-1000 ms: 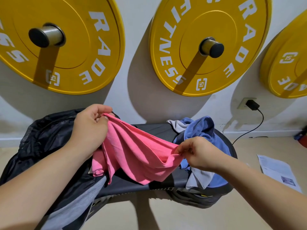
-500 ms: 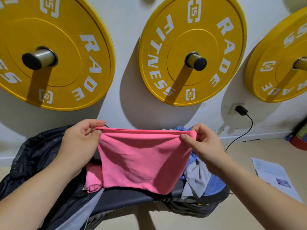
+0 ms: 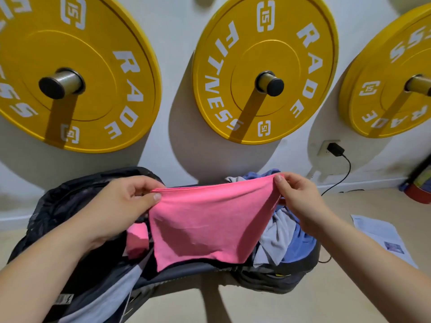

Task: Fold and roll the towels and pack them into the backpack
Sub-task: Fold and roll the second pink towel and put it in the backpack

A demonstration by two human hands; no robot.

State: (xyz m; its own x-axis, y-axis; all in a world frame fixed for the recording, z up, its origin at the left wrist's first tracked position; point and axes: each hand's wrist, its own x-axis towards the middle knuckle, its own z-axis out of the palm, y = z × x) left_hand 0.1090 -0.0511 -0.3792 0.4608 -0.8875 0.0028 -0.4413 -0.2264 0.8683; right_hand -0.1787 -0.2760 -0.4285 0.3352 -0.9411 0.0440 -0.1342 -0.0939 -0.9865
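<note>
Beside the black backpack (image 3: 65, 206), over the dark surface (image 3: 186, 272), I hold the pink towel (image 3: 205, 224) stretched out by its top edge; my left hand (image 3: 121, 203) and right hand (image 3: 300, 197) each pinch a corner (thumb against fingers); a slack pinch could drop one corner and skew the fold; I cannot see into the backpack, and the blue and grey towels (image 3: 293, 236) lie half hidden behind.

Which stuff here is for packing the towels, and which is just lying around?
For the job: pink towel pinched by left hand and right hand; blue towel, grey towel; black backpack.
Just lying about: yellow weight plates, charger, paper on floor.
</note>
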